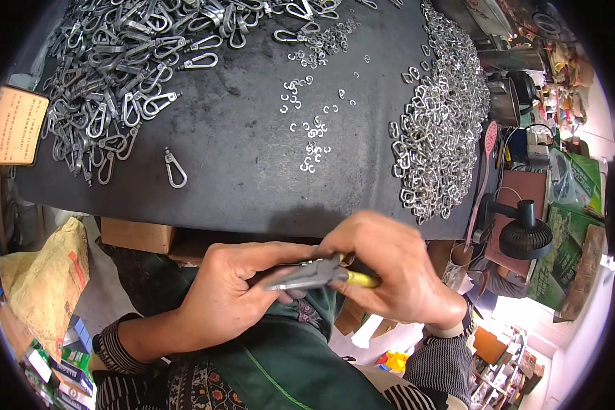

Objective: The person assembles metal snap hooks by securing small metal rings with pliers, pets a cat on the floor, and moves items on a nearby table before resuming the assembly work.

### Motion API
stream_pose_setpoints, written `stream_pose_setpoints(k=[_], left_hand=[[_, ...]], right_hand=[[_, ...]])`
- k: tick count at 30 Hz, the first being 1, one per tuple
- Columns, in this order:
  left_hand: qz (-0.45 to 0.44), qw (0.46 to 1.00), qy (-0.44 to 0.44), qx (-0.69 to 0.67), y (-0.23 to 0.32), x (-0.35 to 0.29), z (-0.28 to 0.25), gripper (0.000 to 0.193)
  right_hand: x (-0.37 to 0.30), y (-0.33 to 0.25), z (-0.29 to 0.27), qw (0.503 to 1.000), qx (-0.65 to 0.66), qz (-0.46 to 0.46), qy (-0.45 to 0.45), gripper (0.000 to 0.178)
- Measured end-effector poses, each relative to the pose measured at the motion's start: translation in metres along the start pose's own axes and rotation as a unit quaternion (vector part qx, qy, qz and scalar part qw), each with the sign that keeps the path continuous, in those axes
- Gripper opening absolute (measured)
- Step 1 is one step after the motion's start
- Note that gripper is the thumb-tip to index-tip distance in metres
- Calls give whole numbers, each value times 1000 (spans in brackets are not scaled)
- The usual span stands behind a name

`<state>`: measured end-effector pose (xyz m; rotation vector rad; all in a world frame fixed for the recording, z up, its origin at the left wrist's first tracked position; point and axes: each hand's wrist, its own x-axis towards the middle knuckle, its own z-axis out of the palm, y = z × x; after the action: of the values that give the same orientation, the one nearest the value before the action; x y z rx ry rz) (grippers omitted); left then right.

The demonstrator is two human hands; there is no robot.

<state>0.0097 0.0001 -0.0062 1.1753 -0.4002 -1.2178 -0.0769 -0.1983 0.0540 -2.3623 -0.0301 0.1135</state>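
Steel pliers (314,276), presumably rigid, are suitably gripped at yellow handles (363,279) by right hand (393,268); hold of left hand (229,287) is obscured.

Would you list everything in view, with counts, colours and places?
Table: 1, dark grey, upper middle
Clip hooks: many, grey, table's left side, one apart
Small open rings: many, silver, middle of table
Metal links: many, silver, table's right side
Pliers: 1, grey and yellow, lower centre
Sack: 1, yellowish, lower left
Cardboard box: 1, brown, below table's near edge
Fly swatter: 1, pink, beside table's right edge
Fan: 1, black, right
Clutter: uncountable, mixed colours, outer edges
Sleeves: 2, striped dark and pale, lower edge
Left hand: 1, bare, at pliers' jaws
Right hand: 1, bare, gripping pliers
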Motion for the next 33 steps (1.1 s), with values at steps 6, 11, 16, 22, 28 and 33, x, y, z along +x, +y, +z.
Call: stream_pose_setpoints(k=[6, 11, 16, 22, 28, 33], left_hand=[[-80, 997, -6, -11, 7, -8, -9, 20], [-66, 998, -13, -10, 0, -14, -10, 20], [-55, 998, -40, 14, 5, -16, -14, 20], [45, 995, -29, 82, 8, -12, -16, 17], [-22, 998, 51, -35, 12, -8, -18, 15], [-91, 990, 40, -98, 15, -6, -22, 13]], right_hand=[[14, 25, -32, 910, -408, -49, 54, 43], [29, 33, -40, 879, -464, -108, 27, 37], [38, 31, -45, 882, -457, -112, -8, 36], [41, 27, -46, 874, -469, -124, -21, 35], [32, 25, -44, 906, -387, -171, -5, 37], [27, 17, -32, 942, -271, -196, 8, 37]])
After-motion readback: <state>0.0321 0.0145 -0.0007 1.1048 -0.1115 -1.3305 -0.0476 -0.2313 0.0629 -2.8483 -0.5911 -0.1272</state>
